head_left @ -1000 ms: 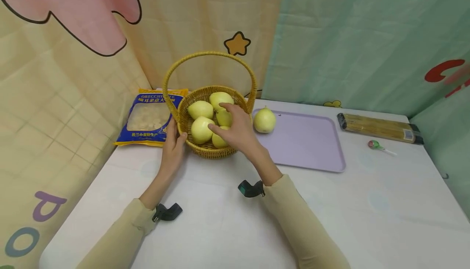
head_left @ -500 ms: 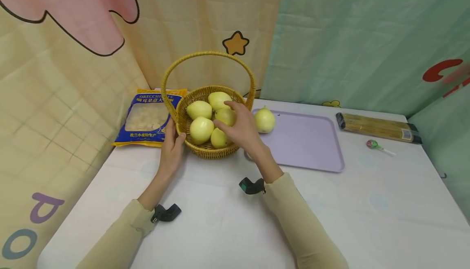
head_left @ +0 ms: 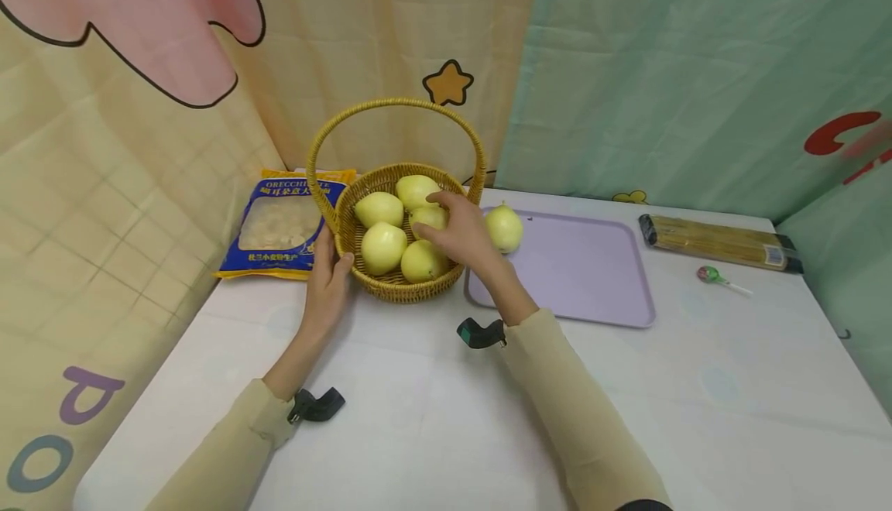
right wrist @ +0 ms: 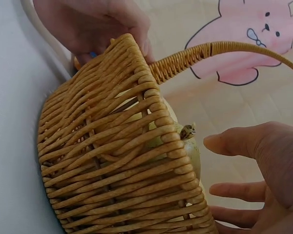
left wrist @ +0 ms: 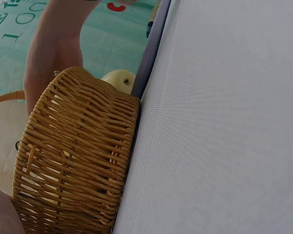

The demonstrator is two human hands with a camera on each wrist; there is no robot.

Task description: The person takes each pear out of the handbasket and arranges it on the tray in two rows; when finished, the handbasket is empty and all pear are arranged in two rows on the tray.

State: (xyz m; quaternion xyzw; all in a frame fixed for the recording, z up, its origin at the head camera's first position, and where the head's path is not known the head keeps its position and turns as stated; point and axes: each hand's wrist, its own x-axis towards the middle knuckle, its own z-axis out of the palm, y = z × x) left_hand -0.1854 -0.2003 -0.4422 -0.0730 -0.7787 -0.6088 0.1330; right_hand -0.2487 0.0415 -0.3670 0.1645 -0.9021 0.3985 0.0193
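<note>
A wicker basket (head_left: 407, 292) with a tall handle holds several yellow-green pears (head_left: 384, 248). At its left side my left hand (head_left: 327, 282) rests against the outer wall, fingers extended and thumb by the rim. My right hand (head_left: 463, 232) reaches over the right rim, thumb and fingers spread around a pear (head_left: 427, 218) in the basket. In the right wrist view, a gap separates the right thumb (right wrist: 239, 140) from the stemmed pear (right wrist: 190, 146); whether other fingers touch it is hidden. Another pear (head_left: 505, 228) sits on the purple tray (head_left: 578, 271), right of the basket.
A blue and yellow bag of orecchiette pasta (head_left: 279, 224) lies left of the basket, partly behind the left hand. Farther right on the white table (head_left: 432, 426) lie a long pack of noodle-like sticks (head_left: 721, 242) and a lollipop (head_left: 721, 279). Curtains (head_left: 627, 70) hang behind.
My right hand has shifted rightward and slightly away from me over the basket, uncovering more of the front right pear. My left hand stays at the basket's side.
</note>
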